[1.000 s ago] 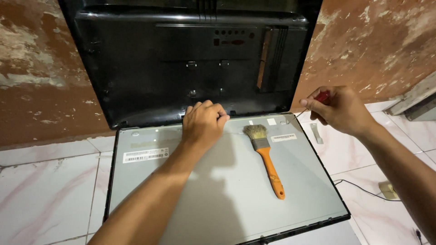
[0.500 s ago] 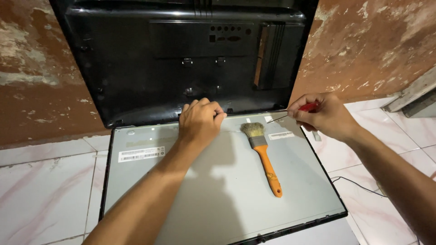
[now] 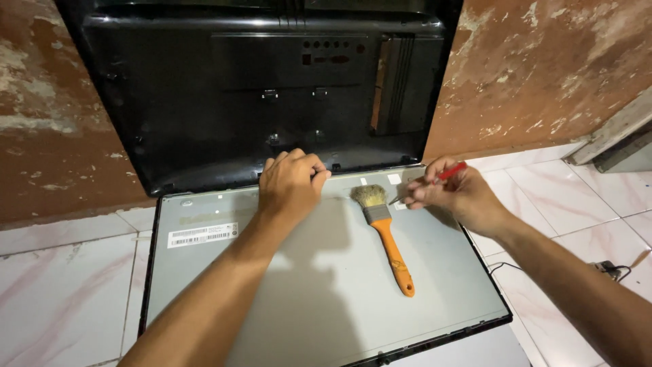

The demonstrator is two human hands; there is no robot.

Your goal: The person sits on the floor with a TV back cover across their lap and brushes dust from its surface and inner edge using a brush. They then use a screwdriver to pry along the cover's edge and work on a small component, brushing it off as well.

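A grey metal display panel lies flat on the white tiled floor. Its black plastic back cover leans upright against the wall behind it. My left hand is curled at the panel's top edge, fingertips pinching something small that I cannot make out. My right hand holds a red-handled screwdriver, its tip pointing left near the bristles of a paintbrush. The brush has an orange handle and lies on the panel between my hands.
A worn reddish-brown wall stands behind. White marble-look floor tiles surround the panel. A thin black cable runs along the floor to the right toward a small plug. A grey ledge sits at the far right.
My right hand has moved left with the screwdriver, from beyond the panel's right edge to just beside the brush's bristles. My left hand stays at the top edge.
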